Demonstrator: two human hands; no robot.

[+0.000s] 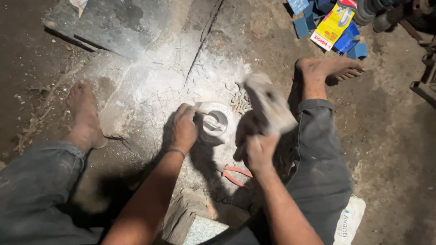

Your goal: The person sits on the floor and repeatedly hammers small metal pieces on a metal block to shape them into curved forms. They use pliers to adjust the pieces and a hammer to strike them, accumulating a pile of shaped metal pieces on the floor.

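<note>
White and dusty, a round ring-shaped part [217, 122] sits on the concrete floor [150, 77] at the middle of the scene, between the person's bare feet. The left hand [184, 128] is curled over its left rim, fingers closed on the edge and pressing it down. The right hand [259, 149] is clenched around the handle of a blurred hammer [268, 106], whose pale head hangs just right of the part and above it. Judging from the blur, the step in hand is striking the part; the next blow calls for a steady hold and fingers clear of the head. Near the person lie red-handled pliers [236, 174]; far right, blue and yellow boxes [334, 25].
</note>
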